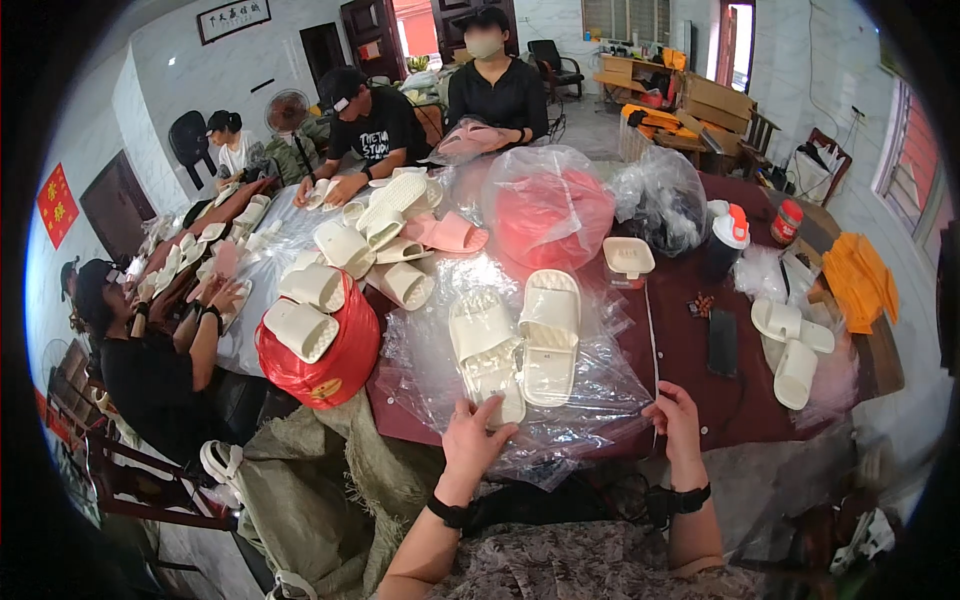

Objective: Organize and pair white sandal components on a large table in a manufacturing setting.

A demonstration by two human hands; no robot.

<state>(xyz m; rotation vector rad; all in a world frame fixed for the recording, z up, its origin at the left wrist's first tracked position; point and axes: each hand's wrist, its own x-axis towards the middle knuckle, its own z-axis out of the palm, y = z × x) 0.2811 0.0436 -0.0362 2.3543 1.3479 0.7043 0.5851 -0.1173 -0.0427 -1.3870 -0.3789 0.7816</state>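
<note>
A pair of cream slippers lies on a clear plastic bag in front of me. The left slipper looks overlapped with another sole piece near its heel; the right slipper lies flat beside it, toe away from me. My left hand is closed at the near heel end of the left slipper, thumb and forefinger on its edge. At the bag's right edge, my right hand has thumb and forefinger close together on the film, the other fingers loosely curled. Both wrists wear dark bands.
More slippers are heaped at left, some on a red bag. Ahead stand a pink-filled plastic bag and a lidded tub. A phone, a tumbler and another slipper pair lie rightward. Several people work around the table.
</note>
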